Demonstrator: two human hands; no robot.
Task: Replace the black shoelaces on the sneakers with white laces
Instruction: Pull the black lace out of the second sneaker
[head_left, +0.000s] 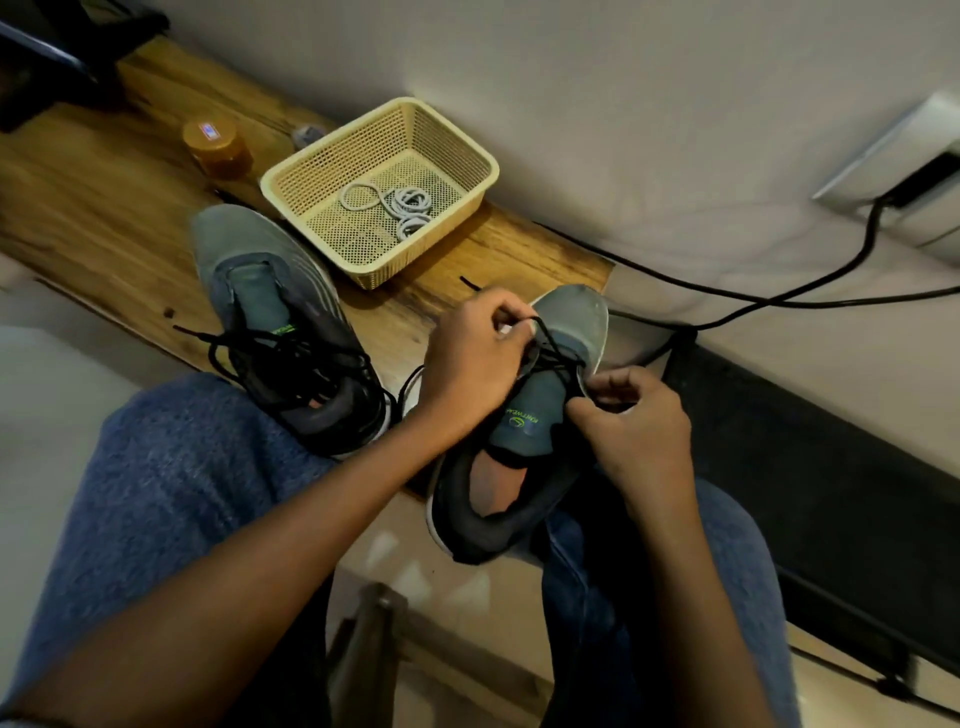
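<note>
Two grey sneakers lie on a wooden table. The right sneaker rests at the table's edge, partly over my lap, with a black lace threaded through its front eyelets. My left hand pinches a strand of that lace near the toe. My right hand pinches the lace at the shoe's right side. The left sneaker lies untouched, its loosened black lace tangled over the tongue. White laces sit coiled inside a cream plastic basket.
An orange jar stands behind the left sneaker. A black cable runs from a wall socket along the wall to the table's right end. A dark object sits at the far left corner. My knees in blue trousers are under the table edge.
</note>
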